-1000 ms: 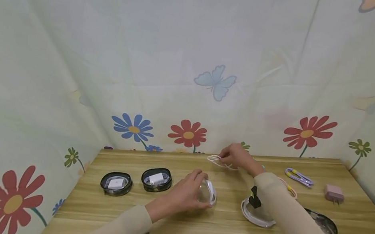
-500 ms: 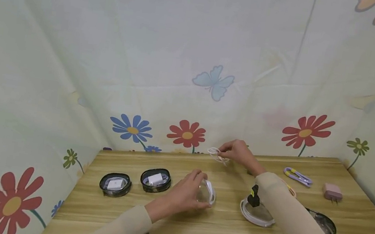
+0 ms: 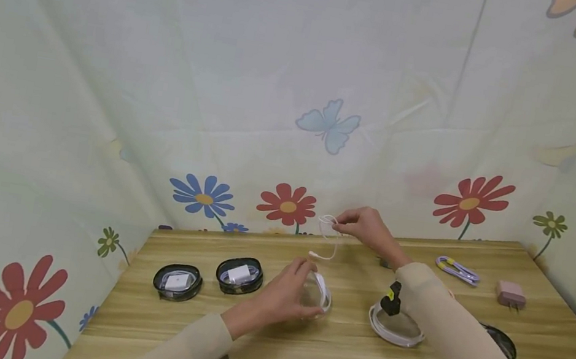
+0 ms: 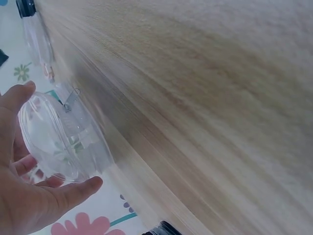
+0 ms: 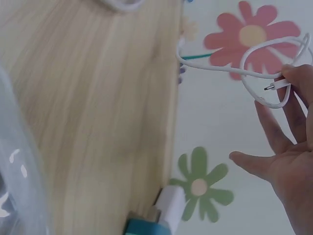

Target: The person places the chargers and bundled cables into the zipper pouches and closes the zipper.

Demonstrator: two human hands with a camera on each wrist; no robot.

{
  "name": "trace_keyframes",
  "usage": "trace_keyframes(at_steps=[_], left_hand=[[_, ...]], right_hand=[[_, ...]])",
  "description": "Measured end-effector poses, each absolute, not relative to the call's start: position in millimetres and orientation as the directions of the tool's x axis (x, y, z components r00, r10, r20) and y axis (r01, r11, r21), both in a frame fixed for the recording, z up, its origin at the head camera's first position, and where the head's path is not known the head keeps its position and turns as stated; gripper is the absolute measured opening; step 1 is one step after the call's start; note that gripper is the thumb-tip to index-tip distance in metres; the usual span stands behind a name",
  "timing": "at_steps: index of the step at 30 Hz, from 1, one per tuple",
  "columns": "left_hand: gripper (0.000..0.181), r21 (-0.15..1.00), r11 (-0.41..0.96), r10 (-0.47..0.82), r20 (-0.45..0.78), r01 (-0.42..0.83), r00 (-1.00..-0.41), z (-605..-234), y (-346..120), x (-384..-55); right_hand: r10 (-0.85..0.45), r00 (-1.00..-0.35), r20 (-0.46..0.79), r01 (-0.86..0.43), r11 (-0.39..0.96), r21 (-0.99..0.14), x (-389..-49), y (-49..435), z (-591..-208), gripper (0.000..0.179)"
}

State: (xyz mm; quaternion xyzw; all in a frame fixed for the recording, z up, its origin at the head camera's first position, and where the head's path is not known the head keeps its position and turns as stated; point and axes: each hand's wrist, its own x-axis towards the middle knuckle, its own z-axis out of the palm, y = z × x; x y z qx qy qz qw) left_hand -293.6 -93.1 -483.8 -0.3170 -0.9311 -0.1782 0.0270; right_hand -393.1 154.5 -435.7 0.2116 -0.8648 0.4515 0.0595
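Observation:
My left hand [image 3: 279, 293] grips a small round clear plastic case [image 4: 63, 137] with its thumb and fingers curled about the sides. This case has a pale rim, and a metal zipper pull [image 4: 72, 99] shows in the left wrist view. Above the table's back edge, my right hand [image 3: 367, 227] pinches a thin white charging cable [image 5: 230, 71] between thumb and fingertips. The cable is loosely looped, with one plug [image 3: 314, 255] dangling towards the left hand and another connector [image 5: 277, 85] near the right fingertips.
Two black-rimmed cases [image 3: 175, 296] [image 3: 238, 289] with white chargers inside stand left. Another clear case [image 3: 393, 338] lies under the right forearm. Rightward are a purple cable [image 3: 457, 271], a pink charger [image 3: 512, 295] and a partly hidden dark case [image 3: 504, 343]. A patterned curtain [image 3: 259, 76] hangs behind.
The right hand has risen with the white cable, lifting it off the table; one plug end has dropped loose and hangs down. My left hand and its case have stayed nearly still.

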Motion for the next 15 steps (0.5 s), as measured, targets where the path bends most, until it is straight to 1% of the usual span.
trace_keyframes(at_steps=[3, 7, 11, 15], left_hand=[[0.085, 0.314, 0.737, 0.578, 0.168, 0.599, -0.799, -485, -94, -295], [0.086, 0.328, 0.728, 0.580, 0.174, 0.603, -0.796, -485, -94, -296], [0.087, 0.342, 0.730, 0.574, 0.164, 0.592, -0.802, -484, -94, -295], [0.087, 0.349, 0.735, 0.567, 0.152, 0.581, -0.809, -483, -94, -295]], right_hand=[[-0.303, -0.913, 0.275, -0.394, 0.475, -0.786, -387, 155, -427, 0.016], [-0.307, -0.921, 0.241, -0.363, 0.443, -0.820, -381, 157, -419, 0.013], [-0.336, -0.918, 0.210, -0.344, 0.412, -0.844, -376, 159, -417, 0.014], [-0.377, -0.911, 0.166, -0.317, 0.383, -0.868, -371, 159, -419, 0.019]])
